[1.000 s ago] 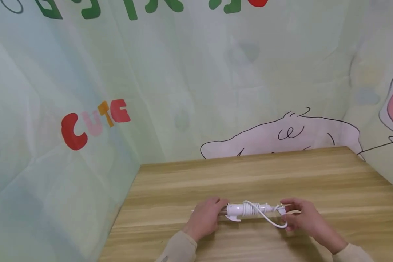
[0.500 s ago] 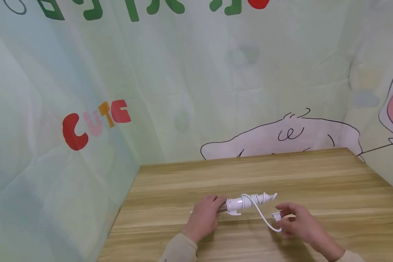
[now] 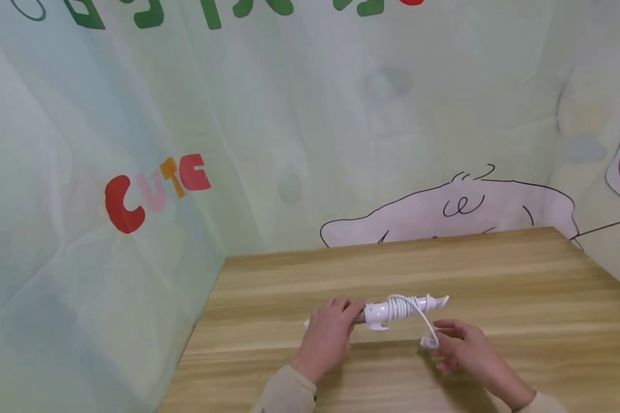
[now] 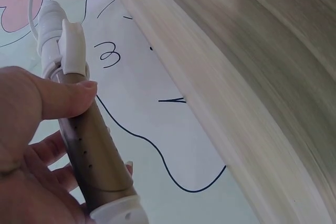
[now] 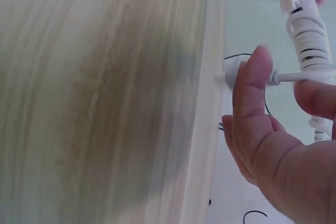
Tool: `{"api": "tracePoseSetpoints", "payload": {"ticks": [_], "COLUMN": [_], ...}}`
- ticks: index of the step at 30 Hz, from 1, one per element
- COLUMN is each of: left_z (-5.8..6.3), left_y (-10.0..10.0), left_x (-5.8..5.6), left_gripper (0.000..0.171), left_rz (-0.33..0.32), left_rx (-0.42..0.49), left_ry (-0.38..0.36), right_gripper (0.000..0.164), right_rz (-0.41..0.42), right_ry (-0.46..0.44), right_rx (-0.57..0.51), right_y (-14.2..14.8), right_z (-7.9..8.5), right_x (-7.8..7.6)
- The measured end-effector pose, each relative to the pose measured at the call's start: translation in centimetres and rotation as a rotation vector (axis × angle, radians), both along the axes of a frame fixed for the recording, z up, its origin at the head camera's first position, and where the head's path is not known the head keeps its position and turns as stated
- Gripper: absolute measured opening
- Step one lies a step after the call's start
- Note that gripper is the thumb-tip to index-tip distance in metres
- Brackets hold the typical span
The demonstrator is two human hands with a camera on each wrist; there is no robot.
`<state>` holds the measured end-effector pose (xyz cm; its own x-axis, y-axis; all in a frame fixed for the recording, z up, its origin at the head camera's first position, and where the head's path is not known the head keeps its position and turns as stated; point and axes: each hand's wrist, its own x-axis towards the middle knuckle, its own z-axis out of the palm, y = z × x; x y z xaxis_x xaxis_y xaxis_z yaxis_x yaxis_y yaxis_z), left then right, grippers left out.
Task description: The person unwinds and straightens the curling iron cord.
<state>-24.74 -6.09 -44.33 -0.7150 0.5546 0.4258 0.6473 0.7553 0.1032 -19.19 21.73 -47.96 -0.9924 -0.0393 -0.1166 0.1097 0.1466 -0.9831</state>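
My left hand (image 3: 329, 335) grips the brown barrel (image 4: 100, 135) of a curling iron, thumb across it below the white clamp lever (image 4: 73, 48). The iron's white handle (image 3: 376, 313) points right, held above the table, with its white power cord (image 5: 311, 43) wound round it in several turns. A loose length of cord (image 3: 427, 323) runs down to the right hand (image 3: 462, 350). That hand holds the white plug end (image 3: 429, 342) between thumb and fingers. In the right wrist view a finger partly hides the plug (image 5: 231, 73).
The wood-grain table (image 3: 268, 287) spreads beneath both hands. Behind it and to the left hangs a pale green cloth (image 3: 289, 132) with a printed "CUTE" and a cartoon animal (image 3: 460, 206).
The plug has come away from the handle's end and moved down and left with the right hand. The curling iron has risen slightly, its handle end tilting up; the left hand keeps its grip.
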Motion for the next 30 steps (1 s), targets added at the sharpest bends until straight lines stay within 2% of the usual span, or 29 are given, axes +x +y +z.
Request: {"api": "tracePoseSetpoints", "payload": {"ticks": [5, 9, 12, 15, 18, 22, 24, 26, 30], "left_z": [0.4, 0.6, 0.7, 0.6, 0.5, 0.3, 0.2, 0.2, 0.1], "left_y": [0.2, 0.3, -0.1, -0.3, -0.1, 0.0, 0.2, 0.3, 0.5], "left_x": [-0.2, -0.3, -0.2, 0.0, -0.1, 0.0, 0.1, 0.2, 0.5], "left_gripper": [0.045, 0.046, 0.045, 0.044, 0.044, 0.045, 0.046, 0.048, 0.053], "left_rz": [0.01, 0.016, 0.019, 0.026, 0.027, 0.013, 0.007, 0.007, -0.001], "left_rx": [-0.011, -0.025, -0.037, -0.043, -0.044, -0.069, -0.082, -0.09, -0.099], "left_ry": [0.001, 0.002, 0.01, 0.017, 0.028, 0.044, 0.05, 0.054, 0.053], "right_gripper": [0.05, 0.047, 0.048, 0.054, 0.055, 0.031, 0.023, 0.021, 0.022], "right_rz": [-0.032, -0.105, -0.14, -0.138, -0.174, -0.292, -0.309, -0.261, -0.116], "right_ry": [-0.044, -0.05, -0.025, 0.017, 0.159, 0.559, 0.716, 0.779, 0.816], "right_rx": [-0.067, -0.107, -0.051, 0.113, 0.344, 0.616, 0.732, 0.833, 1.01], "right_y": [0.1, 0.1, 0.0, 0.2, 0.5, -0.4, -0.9, -1.3, -2.5], "right_z": [0.7, 1.3, 1.2, 1.0, 1.5, 2.2, 3.2, 4.4, 6.2], "right_x": [-0.1, -0.1, 0.2, 0.5, 0.8, 1.0, 0.6, 0.0, -1.0]}}
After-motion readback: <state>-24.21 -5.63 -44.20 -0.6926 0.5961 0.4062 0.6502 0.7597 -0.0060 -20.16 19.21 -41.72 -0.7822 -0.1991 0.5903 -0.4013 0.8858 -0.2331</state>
